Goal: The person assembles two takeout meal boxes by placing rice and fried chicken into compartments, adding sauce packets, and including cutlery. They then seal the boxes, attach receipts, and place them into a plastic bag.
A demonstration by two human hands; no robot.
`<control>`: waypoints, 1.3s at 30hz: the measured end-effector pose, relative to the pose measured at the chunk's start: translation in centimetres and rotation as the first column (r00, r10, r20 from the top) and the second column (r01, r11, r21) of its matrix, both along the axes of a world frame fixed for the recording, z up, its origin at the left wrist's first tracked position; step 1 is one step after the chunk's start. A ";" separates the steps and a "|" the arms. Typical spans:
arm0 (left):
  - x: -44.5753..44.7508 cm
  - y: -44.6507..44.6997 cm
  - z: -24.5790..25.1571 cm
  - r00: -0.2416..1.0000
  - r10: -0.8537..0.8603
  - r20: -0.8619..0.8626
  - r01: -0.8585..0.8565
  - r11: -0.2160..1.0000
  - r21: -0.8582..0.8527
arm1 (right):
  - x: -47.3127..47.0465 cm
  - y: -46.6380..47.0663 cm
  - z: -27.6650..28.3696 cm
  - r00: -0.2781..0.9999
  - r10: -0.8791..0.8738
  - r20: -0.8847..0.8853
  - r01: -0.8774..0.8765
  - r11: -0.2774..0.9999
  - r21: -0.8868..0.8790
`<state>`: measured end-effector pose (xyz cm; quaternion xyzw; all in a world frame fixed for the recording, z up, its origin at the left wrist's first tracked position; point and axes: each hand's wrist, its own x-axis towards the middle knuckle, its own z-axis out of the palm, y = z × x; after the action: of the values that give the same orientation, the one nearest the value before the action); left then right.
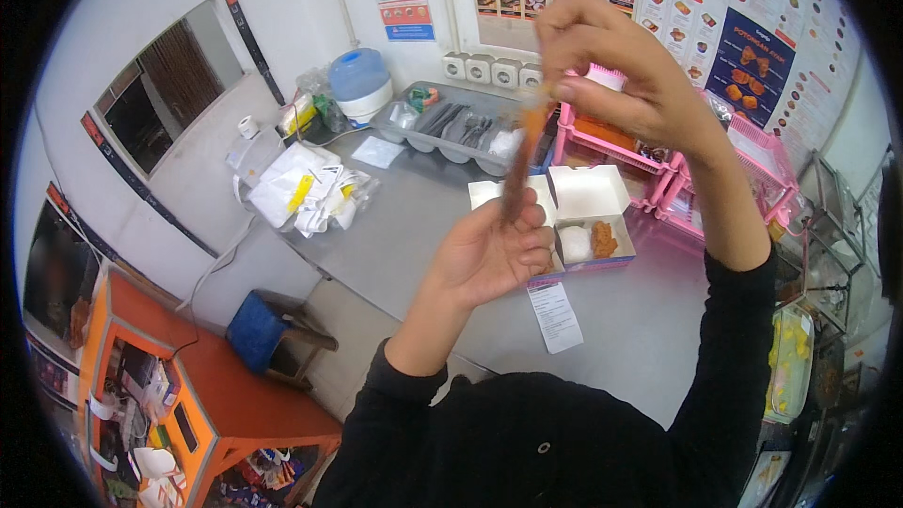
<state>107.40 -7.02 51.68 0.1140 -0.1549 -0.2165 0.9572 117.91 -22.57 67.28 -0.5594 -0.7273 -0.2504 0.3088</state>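
Raised above the table, my right hand [600, 70] pinches the top of a narrow clear plastic pouch of reddish-brown sauce [523, 162], which hangs down at a slant. My left hand [494, 247] is just below, palm up with loosely curled fingers. The pouch's lower end lies across its thumb and index finger; whether they grip it cannot be seen. Behind the hands stands an open meal box [600, 262] with white rice [576, 245] and a piece of fried chicken [604, 239]. A second open box [487, 190] beside it is mostly hidden by my left hand.
A printed receipt [557, 317] lies before the boxes on the metal table [381, 247]. Behind are a grey compartment tray [444, 148] and pink racks [614, 155]. White packaging [310, 187] sits left. A blue stool [257, 331] and an orange counter [261, 395] stand beyond the table's left edge.
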 end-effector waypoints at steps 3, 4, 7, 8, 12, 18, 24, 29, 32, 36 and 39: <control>-0.1 0.2 0.1 0.950 0.304 0.076 -0.313 0.928 0.203 | 0.3 -1.4 -1.9 1.000 0.002 -0.025 0.000 0.995 0.098; 0.0 0.4 0.2 0.898 0.400 0.182 -0.436 0.864 0.253 | 0.4 -1.8 -2.6 1.000 -0.010 -0.024 0.013 0.993 0.121; 0.5 1.0 0.8 0.711 0.594 0.375 -0.702 0.618 0.352 | 1.1 -3.0 -4.7 0.996 -0.084 -0.024 0.087 0.978 0.189; 0.6 1.2 1.0 0.677 0.613 0.408 -0.736 0.567 0.370 | 1.3 -3.3 -5.2 0.993 -0.117 0.000 0.115 0.972 0.207; 0.9 1.5 1.2 0.526 0.663 0.532 -0.847 0.359 0.391 | 1.4 -3.6 -6.5 0.945 -0.289 0.152 0.238 0.929 0.284; 1.4 2.1 2.9 0.467 0.659 0.590 -0.869 0.217 0.445 | 0.3 -3.8 -6.7 0.846 -0.450 0.284 0.315 0.854 0.414; 7.7 0.8 4.6 0.131 0.030 0.991 -0.926 -0.353 0.133 | 2.9 -9.1 -14.1 0.672 -0.734 0.096 0.673 0.659 0.335; 14.9 -6.0 -3.8 0.141 -0.533 0.834 -0.903 -0.414 -0.112 | 0.2 -15.8 -30.2 0.500 -0.735 -0.458 0.841 0.538 0.053; 17.5 -8.6 -9.6 0.214 -0.664 0.716 -0.923 -0.378 -0.075 | -4.2 -18.3 -38.8 0.229 -0.745 -0.626 0.815 0.498 -0.295; 18.8 -10.2 -14.5 0.341 -0.734 0.587 -0.921 -0.385 0.054 | -7.5 -19.9 -44.2 0.035 -0.676 -0.736 0.709 0.536 -0.458; 19.4 -10.9 -16.5 0.367 -0.796 0.481 -0.918 -0.394 0.049 | -7.4 -20.3 -45.1 0.119 -0.628 -0.769 0.720 0.588 -0.368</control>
<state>126.76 -17.94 35.17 0.9393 -0.3315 0.0866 0.0176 110.51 -42.90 22.19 -0.8532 -0.1283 -0.0889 0.4977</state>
